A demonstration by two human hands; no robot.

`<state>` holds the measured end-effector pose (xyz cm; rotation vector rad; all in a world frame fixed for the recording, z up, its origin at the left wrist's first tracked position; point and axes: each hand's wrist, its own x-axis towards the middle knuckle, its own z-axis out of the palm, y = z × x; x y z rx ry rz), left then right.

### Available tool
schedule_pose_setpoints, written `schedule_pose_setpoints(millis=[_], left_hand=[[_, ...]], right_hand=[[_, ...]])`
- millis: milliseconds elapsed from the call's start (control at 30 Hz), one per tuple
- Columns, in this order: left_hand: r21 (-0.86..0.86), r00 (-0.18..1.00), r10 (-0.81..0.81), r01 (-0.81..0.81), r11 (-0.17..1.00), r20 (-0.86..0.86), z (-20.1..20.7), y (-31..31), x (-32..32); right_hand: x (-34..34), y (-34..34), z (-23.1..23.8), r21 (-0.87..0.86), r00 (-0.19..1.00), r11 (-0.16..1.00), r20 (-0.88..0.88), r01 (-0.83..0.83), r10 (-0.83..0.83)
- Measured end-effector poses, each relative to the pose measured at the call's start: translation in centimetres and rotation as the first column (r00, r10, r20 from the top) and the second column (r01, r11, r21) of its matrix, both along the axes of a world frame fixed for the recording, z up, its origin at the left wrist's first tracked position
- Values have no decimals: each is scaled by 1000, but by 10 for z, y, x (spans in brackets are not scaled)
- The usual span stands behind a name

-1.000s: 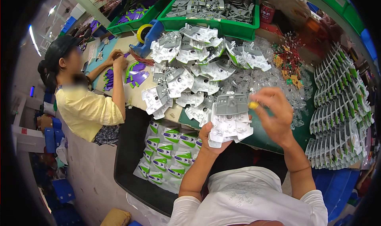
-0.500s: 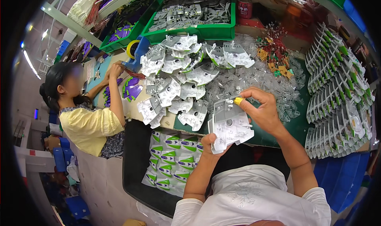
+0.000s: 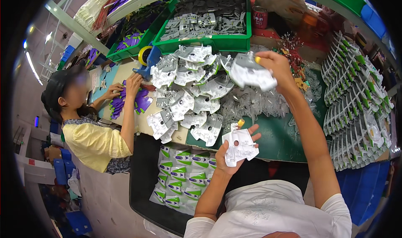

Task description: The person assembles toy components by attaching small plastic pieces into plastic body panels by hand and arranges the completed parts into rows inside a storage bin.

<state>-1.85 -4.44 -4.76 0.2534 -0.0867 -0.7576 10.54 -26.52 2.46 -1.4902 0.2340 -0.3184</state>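
Note:
My left hand (image 3: pixel 228 167) is held palm up in front of my body, its thumb closed over a white plastic shell piece (image 3: pixel 237 150) with a round hole. Further up, my right hand (image 3: pixel 279 70) grips a grey-and-white plastic shell (image 3: pixel 251 74) by its upper right part; the shell is blurred by motion. It hangs over the right end of a heap of similar grey-and-white shells (image 3: pixel 181 102). Below it lie many loose clear plastic pieces (image 3: pixel 251 106). Yellow covers sit on my right thumb and on one left finger.
Stacked shells with green edges (image 3: pixel 356 108) rise at the right. Behind the heap stands a green bin (image 3: pixel 209 44) of grey parts. Red wires (image 3: pixel 296 56) lie back right. A black tray (image 3: pixel 144 175) carries wrapped green-white pieces. A co-worker (image 3: pixel 96 133) handles purple parts at left.
My right hand has moved up and away, carrying the grey-and-white shell towards the heap. A white shell piece now shows in my left hand. The co-worker's hands have shifted over the purple parts.

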Motion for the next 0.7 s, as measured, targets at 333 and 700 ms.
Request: schedule_pose_setpoints(millis=[333,700], left_hand=[[9,998,59,-59,998,-18,-10,22,0],[7,992,124,-124,992,1,-12,27,10]], right_hand=[[74,-21,-16,-858,992,512,-25,44,-126],[191,-39,42,-988,997,-148,-35,-45,-70]])
